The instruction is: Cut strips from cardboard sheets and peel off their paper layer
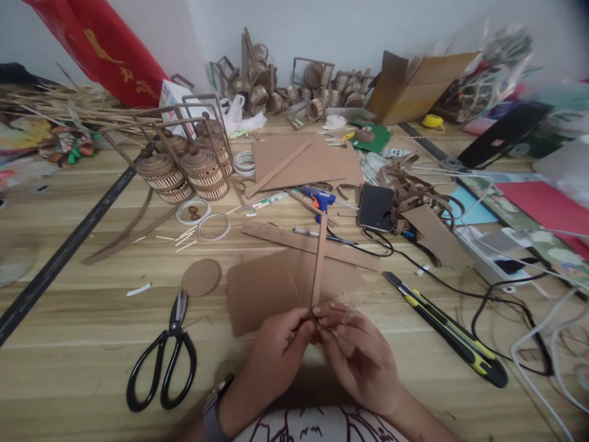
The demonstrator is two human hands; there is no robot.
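Note:
Both hands meet at the front middle of the table. My left hand (283,347) and my right hand (361,353) pinch the near end of a narrow cardboard strip (319,261), which points up and away from me. The pinched end is hidden behind the fingers. Beneath the strip lies a flat brown cardboard sheet (257,288). Black-handled scissors (172,350) rest to the left of my left hand, their tips touching a round cardboard disc (201,277). A yellow and black utility knife (446,328) lies to the right of my right hand.
Beyond the strip are a blue glue gun (321,199), a phone (376,207) and stacked cardboard (299,162). Small slatted baskets (207,169) stand at back left. White tape rings (214,226) lie nearer. Cables (442,282) and curled strips (423,190) crowd the right.

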